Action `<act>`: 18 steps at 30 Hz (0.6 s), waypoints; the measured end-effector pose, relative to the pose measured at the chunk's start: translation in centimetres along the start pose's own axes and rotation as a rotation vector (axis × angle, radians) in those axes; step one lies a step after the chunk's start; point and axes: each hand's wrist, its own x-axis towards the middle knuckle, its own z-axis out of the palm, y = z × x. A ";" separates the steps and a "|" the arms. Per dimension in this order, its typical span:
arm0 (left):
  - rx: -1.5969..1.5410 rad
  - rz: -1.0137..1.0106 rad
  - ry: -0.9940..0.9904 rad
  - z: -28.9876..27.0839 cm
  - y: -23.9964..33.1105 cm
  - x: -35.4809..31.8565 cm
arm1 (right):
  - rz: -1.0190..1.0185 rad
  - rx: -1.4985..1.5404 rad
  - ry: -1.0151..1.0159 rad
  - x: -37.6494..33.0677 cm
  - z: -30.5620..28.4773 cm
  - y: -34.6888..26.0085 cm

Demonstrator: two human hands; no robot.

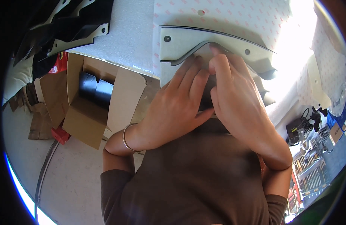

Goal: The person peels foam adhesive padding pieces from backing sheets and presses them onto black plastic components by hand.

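A pale panel (188, 42) with a black edge, two round holes and a wavy near side lies at the front of the table. Along that wavy side runs a dark edge strip (184, 58). My left hand (180, 92) bends over the strip, its fingers close together and their tips at the panel. Beside it, my right hand (235, 84) has its index finger on the strip near the top of the curve, with the other fingers curled. The fingertips and whatever lies beneath both palms are partly hidden.
Black panels with pale flanges (77, 41) are stacked at the far left. Below them stands an open cardboard box (86, 127) holding glossy black parts (96, 90). A printed white sheet (233, 15) covers part of the table (131, 37). Another pale piece (316, 80) lies right.
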 end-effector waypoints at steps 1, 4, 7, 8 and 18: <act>-0.004 0.018 0.031 -0.3 -0.8 -0.6 | -0.038 -0.028 0.019 0.2 0.0 0.0; 0.014 -0.080 0.137 -1.0 -2.7 -3.2 | -0.088 -0.224 -0.052 0.7 -0.4 -0.3; -0.003 -0.167 0.204 -0.7 -3.4 -4.8 | -0.118 -0.364 -0.040 1.3 -0.2 -1.1; -0.007 -0.131 0.195 -0.5 -3.3 -5.0 | -0.137 -0.372 -0.053 1.6 -0.2 -1.4; 0.007 -0.064 0.227 0.3 -3.7 -5.3 | -0.425 -0.243 -0.175 2.0 2.2 -2.8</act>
